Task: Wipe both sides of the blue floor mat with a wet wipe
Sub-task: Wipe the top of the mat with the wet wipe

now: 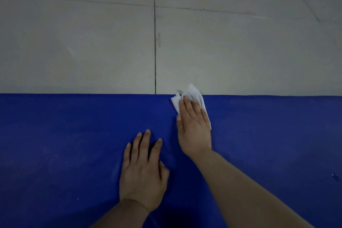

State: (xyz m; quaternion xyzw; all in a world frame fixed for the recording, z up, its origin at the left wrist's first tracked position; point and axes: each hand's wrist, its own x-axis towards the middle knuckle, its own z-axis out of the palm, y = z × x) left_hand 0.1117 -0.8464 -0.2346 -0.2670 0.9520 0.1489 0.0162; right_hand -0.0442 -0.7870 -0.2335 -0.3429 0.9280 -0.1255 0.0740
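Left hand (142,174) flat on blue mat (55,144); right hand (193,126) presses the wipe (194,94), seemingly overhanging its far edge.

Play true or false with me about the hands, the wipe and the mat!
1. The right hand presses the wipe on the mat. True.
2. The left hand holds a wipe too. False: it lies flat on the mat, holding nothing.
3. The wipe is at the mat's far edge. True.
4. The mat is red. False: it is blue.
5. The floor beyond the mat is tiled. True.
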